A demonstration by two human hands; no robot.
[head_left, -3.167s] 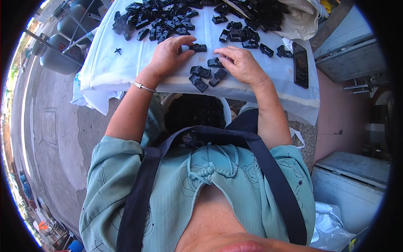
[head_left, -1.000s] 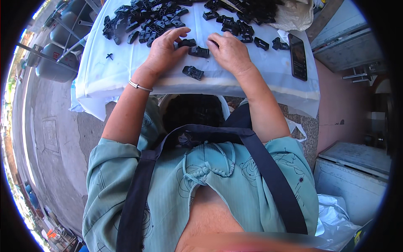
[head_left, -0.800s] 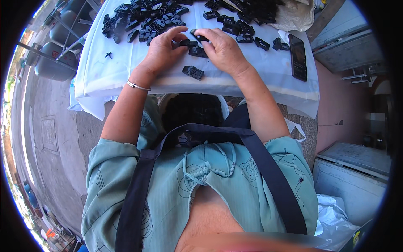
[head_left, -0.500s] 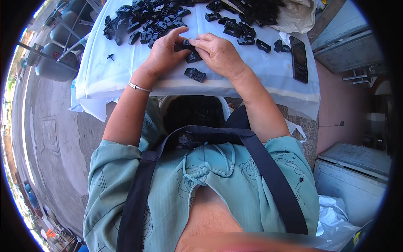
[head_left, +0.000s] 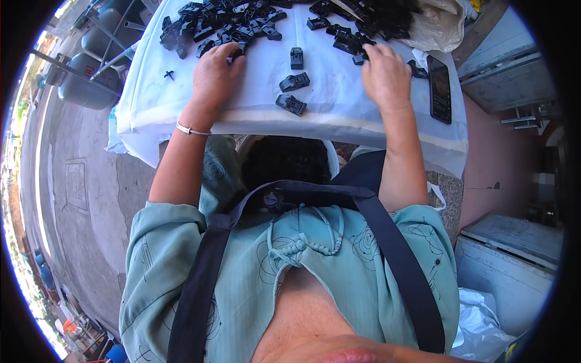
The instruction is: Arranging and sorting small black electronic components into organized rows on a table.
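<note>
Three black toy cars (head_left: 296,58) stand in a short column on the white-covered table between my hands. At the edge of the left heap of black plastic car parts (head_left: 242,23), my left hand (head_left: 215,74) is closed, with a dark part between thumb and fingers. My right hand (head_left: 386,75) is at the smaller right-hand group of black parts (head_left: 346,41). Its fingertips are bent onto a black piece at the near end, and the fingers partly hide it.
A phone (head_left: 439,89) lies at the table's right side. Behind the right group is a pale sack (head_left: 437,24) beside a dark pile. A small black cross-shaped piece (head_left: 169,75) lies at left. Below the table edge stands a white bucket (head_left: 333,158) with dark contents.
My hands were together over a black toy car at the middle; they have parted, left to the left heap, right to the right group. That car now stands on the table with the other two.
</note>
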